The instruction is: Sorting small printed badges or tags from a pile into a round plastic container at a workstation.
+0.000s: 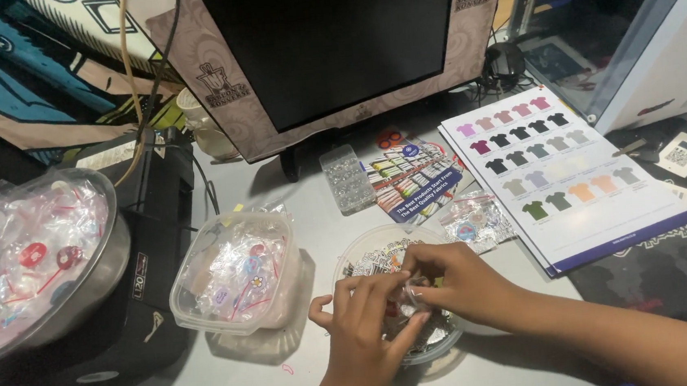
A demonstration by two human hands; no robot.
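Steel bowl (108,260) at the far left holds a heap of small clear packets with round badges; I see its rim overhanging a black box (156,257) that fills the left edge of the surface (313,220). Just right of the box stands a square clear plastic tub (197,311), also filled with bagged badges, its near corner close to the left hand.

Left hand (362,330) enters from the bottom edge, fingers curled upward and pinched around a small clear packet (410,295). Right hand (452,278) reaches in from the lower right and meets it; both hands are closed together on that packet, fingertips touching. I cannot tell what the packet contains. The hands work directly above a round clear container (373,252) of printed badges, which sits near the front edge of the surface.

Behind the container lie a small clear ridged box (347,180), a printed leaflet (412,179) and a loose bag of badges (472,224). A monitor (332,47) with a patterned frame stands at the back edge.

Right of the hands, a colour chart of shirt shapes (571,175) lies tilted, one corner overhanging a black mat (676,265). Open room is narrow: a bare strip between tub and container, and a patch along the front edge below the tub.
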